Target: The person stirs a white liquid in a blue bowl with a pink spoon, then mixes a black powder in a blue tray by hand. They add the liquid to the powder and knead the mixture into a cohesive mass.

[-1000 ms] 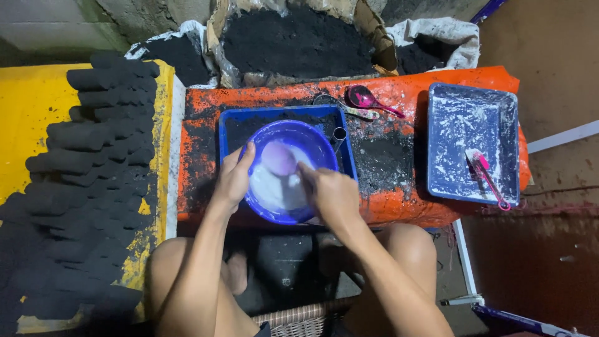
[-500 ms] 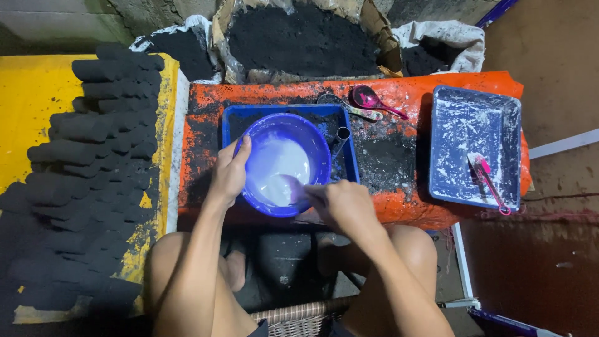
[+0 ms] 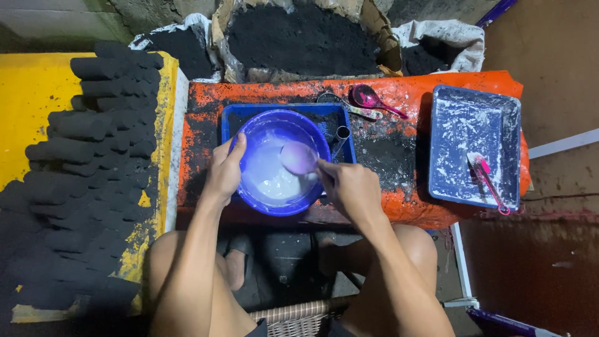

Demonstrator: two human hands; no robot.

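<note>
Since half a second ago the spoon [image 3: 299, 157] has swung from the near side of the blue bowl [image 3: 279, 161] up to its right part, its pale, coated head now lifted above the white liquid [image 3: 268, 178], and the bowl has tipped a little more toward the person

Far left, rows of black cylindrical briquettes [image 3: 93, 156] lie stacked on a yellow sheet [image 3: 25, 106]. Next comes the orange-covered table [image 3: 399, 206], dusted with black powder. The left hand [image 3: 223, 170] grips the bowl's left rim, thumb up along the edge and fingers wrapped round the outside wall. The bowl sits tilted inside a blue tray [image 3: 287, 112] smeared with black powder, and a small metal tube [image 3: 342, 133] stands at the tray's right side. The right hand [image 3: 352, 187] is closed on the spoon's handle, fingers pinching it at the bowl's right rim. Behind the tray, open sacks of black powder [image 3: 299, 40] lean against the wall. Near them a second pink spoon [image 3: 368, 98] lies on the table. Far right, another blue tray [image 3: 474, 146], streaked white, holds a pink spatula [image 3: 486, 181]
</note>
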